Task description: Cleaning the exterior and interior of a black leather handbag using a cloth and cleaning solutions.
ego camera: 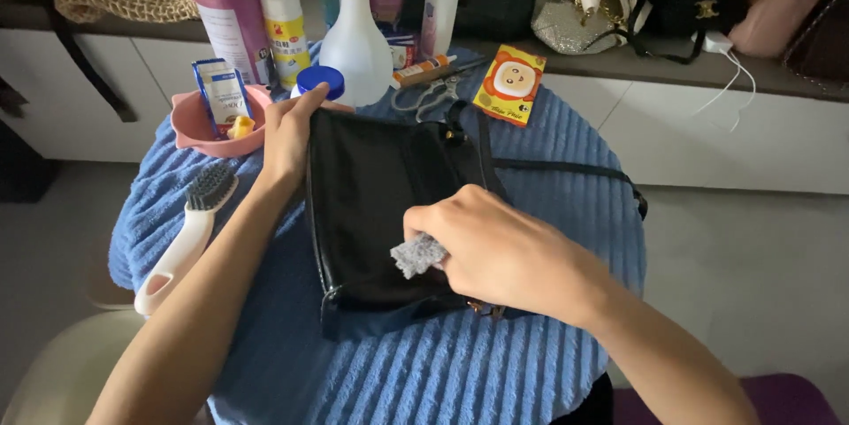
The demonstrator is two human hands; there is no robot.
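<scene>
- Black bag [380, 204] lies mid-table on the blue towel [424, 372]; left hand [287, 137] fingers clamp its far-left corner.
- Right hand [500, 252] fingers pinch a grey cloth [417, 254] on the bag.
- Hard wiping could shove the bag far, toppling the bottles [354, 36] (crowded close behind).

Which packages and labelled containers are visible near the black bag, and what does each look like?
Small blue and white sachet: upright in the pink bowl, behind the left hand.
Flat yellow and orange packet with a cartoon face: on the blue towel, behind the bag.
White pump bottle with a yellow label: at the back.
Tall pink-labelled bottle: back left.
</scene>
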